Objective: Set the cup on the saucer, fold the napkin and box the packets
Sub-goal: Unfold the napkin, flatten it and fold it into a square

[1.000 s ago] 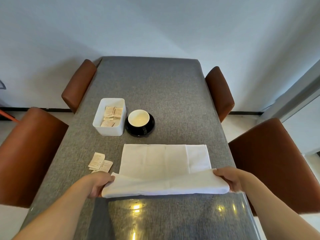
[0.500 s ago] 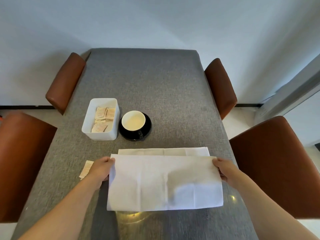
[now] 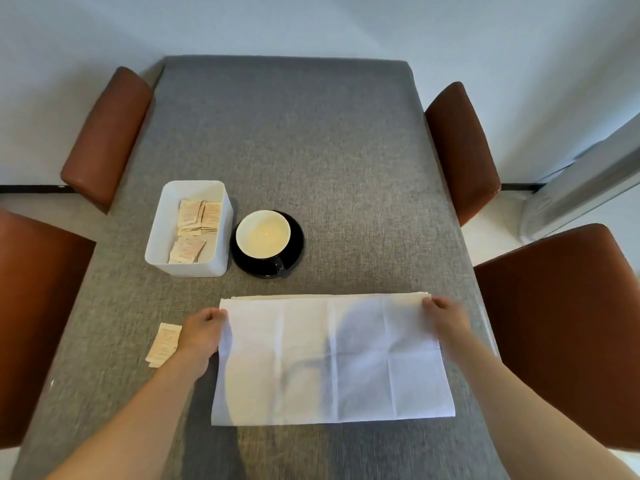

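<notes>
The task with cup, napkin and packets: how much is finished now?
Done: cup sits on saucer. In hand: both hands, left hand and right hand, hold the napkin folded once. Left: packets beside the left hand still lie outside the box.

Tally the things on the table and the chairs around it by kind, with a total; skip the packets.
Napkin: 1
Cup: 1
Saucer: 1
Box: 1
Chairs: 4
Total: 8

Napkin (image 3: 332,358) white creased cloth; saucer (image 3: 294,251) glossy black; table (image 3: 311,150) grey woven.
</notes>
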